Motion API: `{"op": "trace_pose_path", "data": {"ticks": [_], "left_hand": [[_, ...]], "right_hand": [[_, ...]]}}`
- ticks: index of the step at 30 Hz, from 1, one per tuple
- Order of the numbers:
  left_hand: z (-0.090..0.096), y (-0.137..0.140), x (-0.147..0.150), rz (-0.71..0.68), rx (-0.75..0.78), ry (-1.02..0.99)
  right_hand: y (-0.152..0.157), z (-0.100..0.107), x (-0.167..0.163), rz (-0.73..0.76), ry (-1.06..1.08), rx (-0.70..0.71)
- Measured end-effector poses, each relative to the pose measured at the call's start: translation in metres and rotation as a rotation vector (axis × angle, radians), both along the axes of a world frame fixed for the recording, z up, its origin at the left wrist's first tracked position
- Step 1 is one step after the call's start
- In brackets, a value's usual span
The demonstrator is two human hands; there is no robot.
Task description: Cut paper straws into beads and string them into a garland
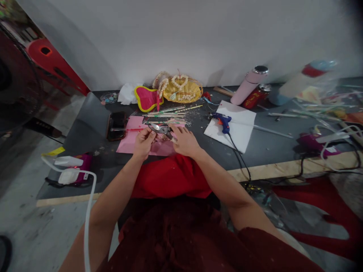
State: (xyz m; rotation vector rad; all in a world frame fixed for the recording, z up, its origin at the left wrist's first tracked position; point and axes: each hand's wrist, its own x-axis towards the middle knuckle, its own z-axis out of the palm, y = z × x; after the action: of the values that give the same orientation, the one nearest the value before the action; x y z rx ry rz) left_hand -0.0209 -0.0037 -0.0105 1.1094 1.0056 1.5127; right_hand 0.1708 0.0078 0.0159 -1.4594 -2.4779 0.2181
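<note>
Above a sheet of pink paper (pixel 127 145), my right hand (pixel 184 140) is closed around the handles of pruning shears (pixel 162 129). Their blades point left, toward my left hand (pixel 144 142). The fingers of that hand are pinched together right by the blade tips. What they grip is too small to tell. A thin stick, clear and red (pixel 133 129), runs from the left hand across the phone (pixel 116 126); whether the hand holds it is unclear. Several patterned paper-wrapped sticks (pixel 167 115) lie just beyond the shears. Small beige bits (pixel 163 138) show beneath the hands.
A yellow woven basket (pixel 183 92) and a pink, yellow-edged heart shape (pixel 146 99) stand near the wall. To the right, a blue glue gun (pixel 222 121) rests on a white board (pixel 242 138), its cord trailing over the table edge. Beyond are a pink flask (pixel 249 85) and a red can (pixel 256 96).
</note>
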Motion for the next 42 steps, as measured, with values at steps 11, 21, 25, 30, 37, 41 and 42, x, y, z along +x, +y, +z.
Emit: {"op": "trace_pose_path", "data": {"ticks": [11, 21, 25, 30, 37, 41, 42], "left_hand": [[0.001, 0.001, -0.002, 0.001, -0.012, -0.046], [0.003, -0.001, 0.000, 0.031, 0.002, 0.080], [0.004, -0.002, 0.000, 0.052, 0.030, 0.111], [0.005, -0.001, 0.000, 0.096, 0.034, 0.115], [0.007, -0.002, 0.000, 0.100, 0.045, 0.102], [0.006, -0.002, 0.000, 0.101, 0.040, 0.106], [0.006, -0.002, 0.000, 0.101, 0.041, 0.105]], "right_hand": [[0.007, -0.012, -0.001, 0.022, 0.190, 0.043], [0.004, -0.005, 0.005, 0.057, 0.077, 0.087], [0.004, -0.004, 0.006, 0.072, 0.075, 0.132], [0.005, -0.006, 0.004, 0.074, 0.140, 0.206], [0.006, -0.008, 0.003, 0.082, 0.155, 0.221], [0.005, -0.005, 0.003, 0.082, 0.137, 0.165], [0.005, -0.004, 0.003, 0.083, 0.133, 0.154]]}}
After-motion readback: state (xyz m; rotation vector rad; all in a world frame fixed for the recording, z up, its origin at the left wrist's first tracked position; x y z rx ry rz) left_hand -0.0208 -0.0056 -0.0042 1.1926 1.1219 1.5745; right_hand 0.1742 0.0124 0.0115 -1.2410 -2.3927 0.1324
